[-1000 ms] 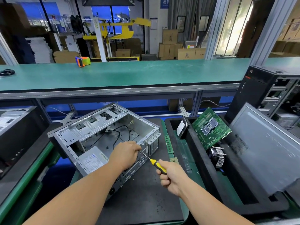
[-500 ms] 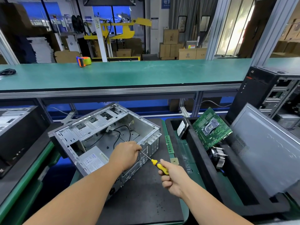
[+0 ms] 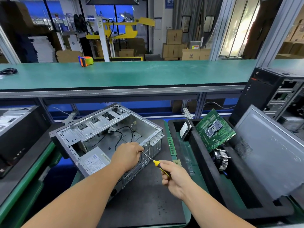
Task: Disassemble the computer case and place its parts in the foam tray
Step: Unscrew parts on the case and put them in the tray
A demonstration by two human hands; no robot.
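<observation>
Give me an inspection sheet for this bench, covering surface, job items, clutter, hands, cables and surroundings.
Surface: dark mat under the work.
Job's things: open computer case tilted on the mat, power supply inside; foam tray holds the motherboard, hard drive, heatsink fan and side panel.
Clutter: RAM stick and CPU chip lie beside the tray.
Hands: left hand grips the case's rear edge; right hand holds the screwdriver, tip at the rear panel.
Cables: black cables loose inside the case.
Surroundings: tape dispenser on the green shelf; other cases either side.
</observation>
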